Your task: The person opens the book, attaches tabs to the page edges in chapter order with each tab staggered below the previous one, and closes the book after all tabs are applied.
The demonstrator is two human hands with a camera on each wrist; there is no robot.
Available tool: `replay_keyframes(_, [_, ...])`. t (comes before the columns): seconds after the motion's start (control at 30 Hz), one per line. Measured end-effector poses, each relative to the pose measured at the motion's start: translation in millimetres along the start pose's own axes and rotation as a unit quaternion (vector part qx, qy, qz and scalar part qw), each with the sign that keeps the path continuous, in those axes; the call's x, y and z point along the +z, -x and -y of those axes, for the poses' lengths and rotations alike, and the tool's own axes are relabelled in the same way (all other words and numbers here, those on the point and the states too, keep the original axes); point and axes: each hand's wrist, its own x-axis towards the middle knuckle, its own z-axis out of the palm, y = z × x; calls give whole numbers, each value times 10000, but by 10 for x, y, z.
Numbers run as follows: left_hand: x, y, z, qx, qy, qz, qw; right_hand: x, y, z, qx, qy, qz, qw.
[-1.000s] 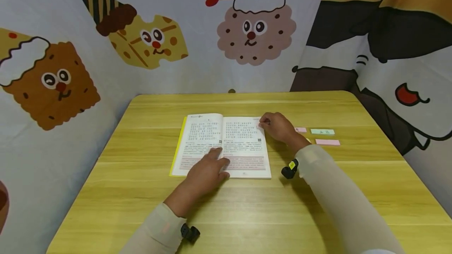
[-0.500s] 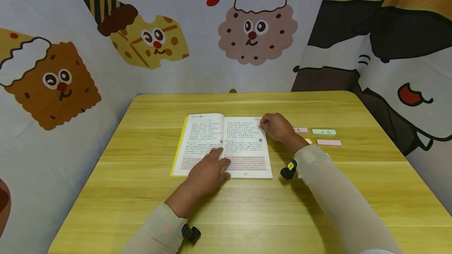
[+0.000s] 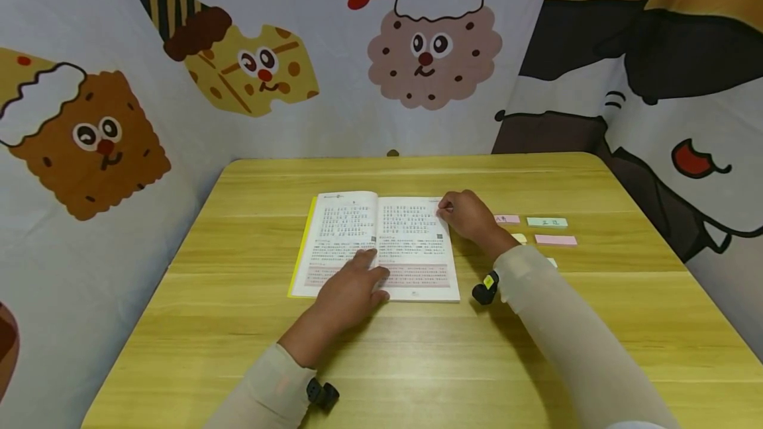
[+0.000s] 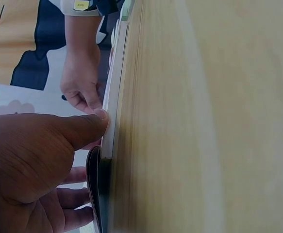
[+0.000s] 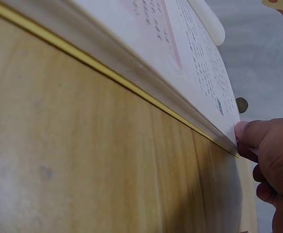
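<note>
One open book (image 3: 414,250) lies twelve o'clock ahead; right hand (image 3: 467,214) pinches its edge at two o'clock, left hand (image 3: 352,285), loosely spread, rests toward seven. Advisable: light pinch, steady left press.

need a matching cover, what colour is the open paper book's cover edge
The thin cover edge is yellow, clearest in the right wrist view.

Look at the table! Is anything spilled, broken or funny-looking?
Nothing really looks wrong: I see no spill or tear. The book lies open under the left hand, and the right hand pinches its page edge. The paper strips lie on the table, a few partly hidden by the right arm.
</note>
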Motion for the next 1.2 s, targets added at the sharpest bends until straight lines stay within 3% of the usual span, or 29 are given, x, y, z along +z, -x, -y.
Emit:
replay_keyframes(0.17, [-5,6,-4,11,-17,-2,10000,-21,8,25,9,62,54,10000])
replay_keyframes(0.33, [-17,9,-12,3,-21,-7,10000,-53,17,43,-34,510,-82,9987])
replay_keyframes(0.6, [-23,12,-25,-34,3,38,10000,-58,53,58,-783,1521,-521,9839])
replay_keyframes(0.8, [-8,10,-18,-4,-81,27,10000,-60,122,103,-1242,1933,-126,9732])
replay_keyframes(1.2, [23,-11,8,19,-43,-12,10000,-141,337,165,-1530,2132,471,9638])
